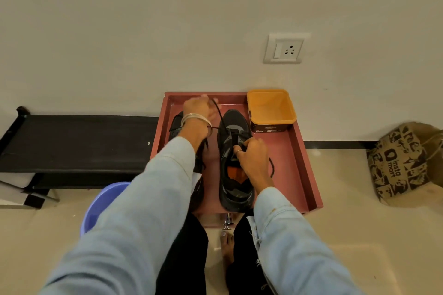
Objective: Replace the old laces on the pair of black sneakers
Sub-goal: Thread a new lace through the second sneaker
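Black sneakers are sitting in a reddish-brown tray, one showing an orange insole and a black lace; a yellow-orange tub is glowing beside them (its base dark), a lavender basin and a brown bag printed in black are flanking, pale-blue sleeves are reaching in

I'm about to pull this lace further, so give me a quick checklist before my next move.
1. Left hand holds the lace: ok.
2. Right hand steadies the right sneaker: ok.
3. Lace fully out of the eyelets: not ok, still threaded near the toe.
4. Sneaker sits flat in the red tray: ok.
5. New laces at hand: cannot tell.
6. Left sneaker unlaced: cannot tell, arm hides it.
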Demonstrator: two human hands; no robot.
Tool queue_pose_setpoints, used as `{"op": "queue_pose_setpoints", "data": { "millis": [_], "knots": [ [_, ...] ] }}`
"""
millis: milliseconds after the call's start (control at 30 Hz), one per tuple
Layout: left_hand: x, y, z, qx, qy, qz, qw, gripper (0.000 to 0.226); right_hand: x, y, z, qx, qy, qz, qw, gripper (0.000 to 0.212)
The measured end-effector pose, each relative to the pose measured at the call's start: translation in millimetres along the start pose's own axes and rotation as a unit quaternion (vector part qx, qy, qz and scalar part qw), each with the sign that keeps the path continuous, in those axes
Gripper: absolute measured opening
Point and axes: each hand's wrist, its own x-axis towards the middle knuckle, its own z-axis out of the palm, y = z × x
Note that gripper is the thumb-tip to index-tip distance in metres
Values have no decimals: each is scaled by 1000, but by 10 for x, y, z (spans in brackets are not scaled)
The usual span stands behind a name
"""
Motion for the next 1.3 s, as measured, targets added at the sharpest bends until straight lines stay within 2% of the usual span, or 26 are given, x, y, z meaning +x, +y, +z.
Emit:
{"op": "queue_pose_setpoints", "data": {
  "millis": [67,100,133,200,267,333,400,467,533,600,733,800,900,1000,1067,1167,1300],
  "knots": [
    [-108,471,13,-173,-29,19,984,16,-20,-22,-21,-12,-5,-1,1000,34],
    [-159,688,12,-216,-38,52,974,16,-24,-24,-18,-19,-4,-2,1000,36],
    [-235,885,15,-227,-51,93,968,16,-32,-22,-4,-27,-1,-6,1000,38],
    [-337,1118,28,-172,-64,186,965,16,-54,-27,21,-44,4,-17,999,40],
    [-381,1061,57,-12,-67,273,959,17,-75,-35,39,-68,7,-21,997,40],
    [-364,707,83,217,-87,306,923,16,-77,-35,51,-94,9,-27,995,38],
    [-293,246,80,408,-110,276,863,14,-72,-26,48,-104,4,-27,994,36],
    [-162,-120,49,542,-130,207,804,17,-58,-7,52,-113,-4,-28,993,38],
    [-45,-363,17,643,-135,147,739,23,-40,7,52,-121,-11,-36,992,41],
    [15,-525,0,682,-123,130,709,25,-22,21,57,-119,-10,-44,992,43],
    [7,-635,-21,677,-78,181,709,21,-3,46,69,-118,-13,-54,991,43],
    [23,-582,-30,647,-75,177,738,23,-3,57,70,-126,-18,-52,991,44],
    [78,-393,-26,554,-75,127,819,34,-7,58,72,-137,-25,-47,989,46],
    [42,-34,-21,342,-33,43,938,15,-18,45,65,-136,-23,-41,990,45],
    [10,234,-14,219,-28,30,975,15,-27,32,58,-128,-23,-37,991,42],
    [-102,668,29,44,-65,33,996,15,-42,15,43,-127,-26,-31,991,42],
    [-330,1171,88,-98,-114,60,987,18,-47,8,20,-132,-37,-24,990,42]
  ]
}}
